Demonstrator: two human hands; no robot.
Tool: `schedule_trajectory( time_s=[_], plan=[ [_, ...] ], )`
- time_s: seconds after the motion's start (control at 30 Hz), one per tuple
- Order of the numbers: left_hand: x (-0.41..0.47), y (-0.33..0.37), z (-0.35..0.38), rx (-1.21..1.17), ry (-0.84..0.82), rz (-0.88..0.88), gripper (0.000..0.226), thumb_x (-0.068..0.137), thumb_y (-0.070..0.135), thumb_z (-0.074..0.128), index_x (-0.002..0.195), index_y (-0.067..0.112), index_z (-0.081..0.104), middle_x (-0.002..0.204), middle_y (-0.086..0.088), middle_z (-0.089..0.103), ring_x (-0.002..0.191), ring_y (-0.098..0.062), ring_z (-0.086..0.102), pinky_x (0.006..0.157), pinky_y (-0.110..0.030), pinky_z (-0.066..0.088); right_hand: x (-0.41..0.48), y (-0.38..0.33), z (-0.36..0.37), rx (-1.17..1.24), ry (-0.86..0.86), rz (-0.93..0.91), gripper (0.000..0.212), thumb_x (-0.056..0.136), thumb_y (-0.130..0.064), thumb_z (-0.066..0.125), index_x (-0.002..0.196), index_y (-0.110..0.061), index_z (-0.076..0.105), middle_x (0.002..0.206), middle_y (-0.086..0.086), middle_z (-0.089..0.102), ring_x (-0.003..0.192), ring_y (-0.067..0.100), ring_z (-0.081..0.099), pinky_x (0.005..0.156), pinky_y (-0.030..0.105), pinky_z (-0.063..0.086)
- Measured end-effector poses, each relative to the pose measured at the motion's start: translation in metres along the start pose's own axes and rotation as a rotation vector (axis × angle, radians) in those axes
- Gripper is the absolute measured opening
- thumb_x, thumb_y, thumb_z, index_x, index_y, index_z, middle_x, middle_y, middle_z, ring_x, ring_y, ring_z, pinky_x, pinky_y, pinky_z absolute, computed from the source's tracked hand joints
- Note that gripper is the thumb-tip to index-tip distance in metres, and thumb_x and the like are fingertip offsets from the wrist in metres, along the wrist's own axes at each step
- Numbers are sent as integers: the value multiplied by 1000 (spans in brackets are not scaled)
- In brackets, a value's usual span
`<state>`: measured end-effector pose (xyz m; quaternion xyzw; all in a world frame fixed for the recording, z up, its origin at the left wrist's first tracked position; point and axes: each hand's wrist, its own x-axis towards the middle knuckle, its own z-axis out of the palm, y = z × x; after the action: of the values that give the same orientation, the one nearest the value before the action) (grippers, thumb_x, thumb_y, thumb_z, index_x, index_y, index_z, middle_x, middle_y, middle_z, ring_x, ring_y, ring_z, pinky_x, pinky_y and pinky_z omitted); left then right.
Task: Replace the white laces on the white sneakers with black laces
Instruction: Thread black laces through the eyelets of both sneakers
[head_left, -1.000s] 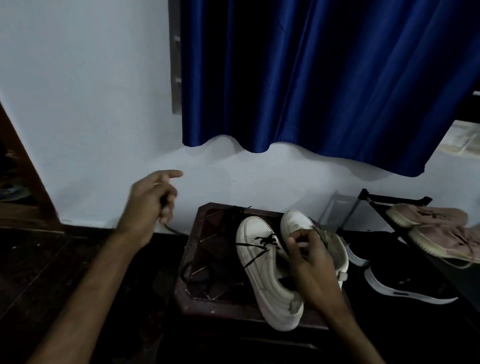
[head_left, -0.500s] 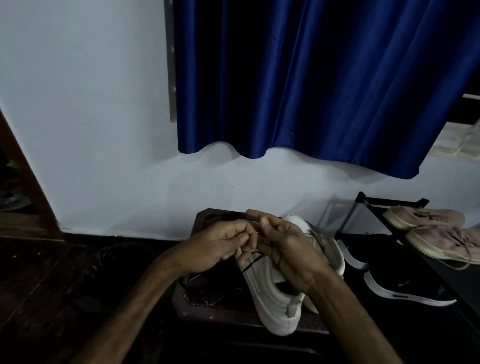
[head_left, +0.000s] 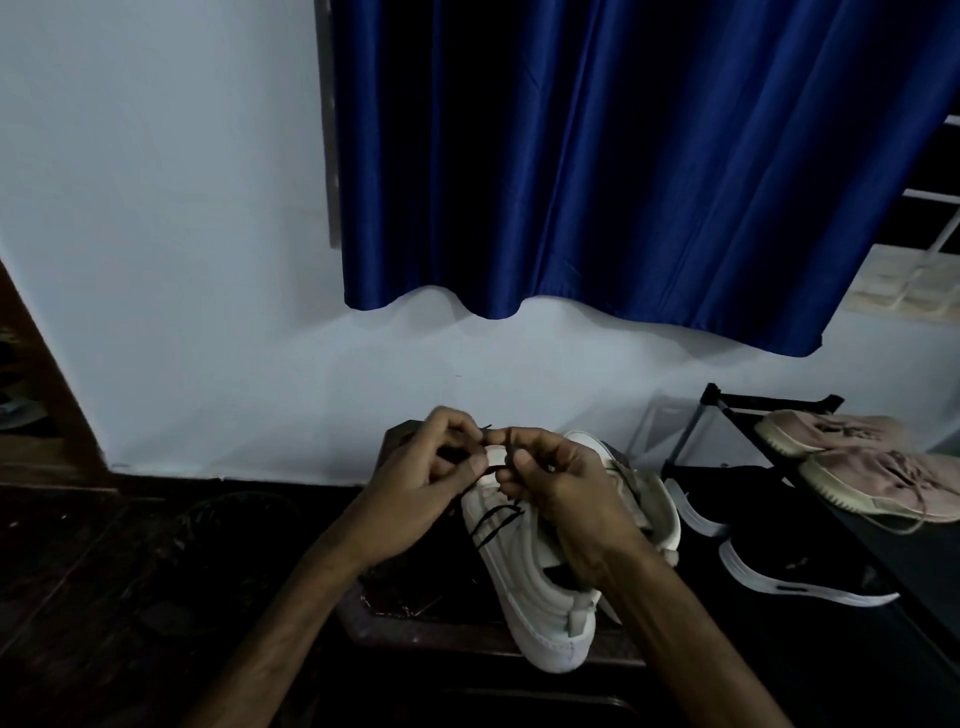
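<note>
A second ago my left hand (head_left: 421, 478) was out wide to the left of the white sneaker (head_left: 530, 582), drawing slack away from it, while my right hand (head_left: 561, 493) sat on the shoe's upper. Now both hands have come together just above the sneaker's far end, knuckles nearly touching. Each has its fingers curled and pinches a piece of the black lace (head_left: 498, 519). A short dark tip pokes out above my left fingers, and another strand runs under my right thumb.

The sneaker lies on the dark stool (head_left: 415, 623), heel toward me, with a couple of black strands already crossing its front eyelets. The second white sneaker (head_left: 644, 499) lies touching it on its right side, and I can't tell whether that one has any lace in it. I see no white lace left on the near shoe.

I read this as the pull being finished and the next eyelet pass being set up. I'm lining up a lace end between both hands, though the exact eyelet is hidden behind my fingers. Most of the eyelet rows toward me look unthreaded, so I judge the job is early.

To the right of the sneaker, well apart, black shoes (head_left: 810, 577) sit on the floor and pink shoes (head_left: 883, 478) rest on a rack (head_left: 769, 402).
</note>
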<state>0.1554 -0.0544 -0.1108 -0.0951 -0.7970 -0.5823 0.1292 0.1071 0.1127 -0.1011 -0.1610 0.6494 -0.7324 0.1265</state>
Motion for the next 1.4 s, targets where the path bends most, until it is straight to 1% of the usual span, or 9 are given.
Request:
schedule_trajectory(
  time_s=[0.07,0.17,0.33,0.53,0.6,0.73,0.9,1.1,1.4],
  plan=[
    [6,-4,6,64,157,35,16,95,29,61,111,27,60,105,9,69,87,-5,68,75,-20,51,0,-1,5,-32,22,16,19,96,3,50,104,4,67,74,-3,62,66,7,58,65,21,52],
    [12,-6,13,8,201,-19,20,86,41,62,102,31,71,96,8,74,88,-11,70,80,-39,58,0,-1,13,-106,91,-14,11,94,0,56,102,-3,63,80,2,64,65,7,62,65,23,53],
    [16,-4,30,-89,316,-60,3,84,20,73,86,21,75,85,3,76,82,-15,72,80,-44,58,-3,-3,17,-113,173,-30,18,90,-5,63,96,-13,49,96,18,66,76,18,65,64,26,52],
    [18,10,44,-155,283,-72,5,91,6,65,89,4,69,76,-5,75,67,-12,69,68,-26,56,-20,-17,-47,-1093,119,-190,11,82,-29,68,89,-28,59,83,-11,65,80,7,63,77,37,52],
    [19,6,50,5,215,-67,5,88,12,69,85,13,73,75,2,74,67,-6,67,63,-24,53,-27,-15,-52,-1240,8,-128,18,79,-32,72,91,-27,60,79,-13,62,76,4,60,79,24,48],
    [19,-2,66,300,169,-75,5,78,18,78,79,23,79,80,13,73,74,4,63,67,-6,42,-32,5,-43,-1283,52,-123,20,84,-33,68,96,-18,65,85,-4,66,82,16,63,67,26,43],
    [15,5,81,386,141,-49,13,85,13,71,94,19,79,91,6,75,77,6,57,67,3,36,-31,18,-50,-1200,227,-221,23,89,-32,61,77,-14,67,65,1,66,60,16,58,60,25,35],
    [21,4,90,452,178,-62,19,75,8,74,85,22,66,80,8,70,80,-7,64,77,-33,51,-25,12,-57,-1149,201,-164,13,86,-26,64,84,-16,72,68,-5,64,61,5,50,55,15,30],
    [29,3,89,533,52,-3,35,74,2,68,86,25,44,74,3,66,79,-18,60,71,-34,45,-24,16,-61,-1123,204,-154,10,83,-25,68,79,-17,73,67,-2,67,64,9,58,59,22,43]
  ],
)
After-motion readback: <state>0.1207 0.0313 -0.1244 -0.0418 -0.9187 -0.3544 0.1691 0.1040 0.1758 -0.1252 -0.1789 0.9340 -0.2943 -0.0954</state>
